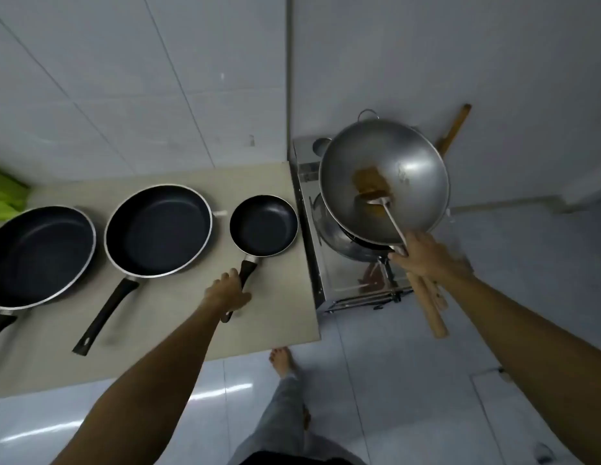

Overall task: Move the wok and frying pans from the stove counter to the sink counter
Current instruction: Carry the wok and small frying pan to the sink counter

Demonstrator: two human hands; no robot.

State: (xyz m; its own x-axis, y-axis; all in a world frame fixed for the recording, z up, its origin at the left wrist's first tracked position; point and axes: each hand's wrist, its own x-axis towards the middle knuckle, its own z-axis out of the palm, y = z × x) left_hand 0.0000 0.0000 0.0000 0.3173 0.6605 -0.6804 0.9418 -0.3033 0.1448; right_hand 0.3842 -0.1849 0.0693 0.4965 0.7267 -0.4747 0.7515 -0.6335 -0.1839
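the left hand (227, 290) has its fingers curled around the black handle of the small frying pan (264, 225), which sits flat on the beige counter (275, 317) at that counter's right end. the right hand (423, 256) is closed around two wooden handles at once: that of the wok (384, 181) and that of a metal spatula (381, 201) whose blade lies inside the wok. the wok is tilted toward the camera, raised above the steel stove (329, 283), with a brown patch at its centre; whether it touches the burner i cannot tell. left of the small pan, a medium frying pan (158, 229) and a large frying pan (41, 255) sit in a row on the same counter, handles pointing toward the person. a bare foot (282, 360) stands on the pale tiled floor (409, 380) below the counter edge.
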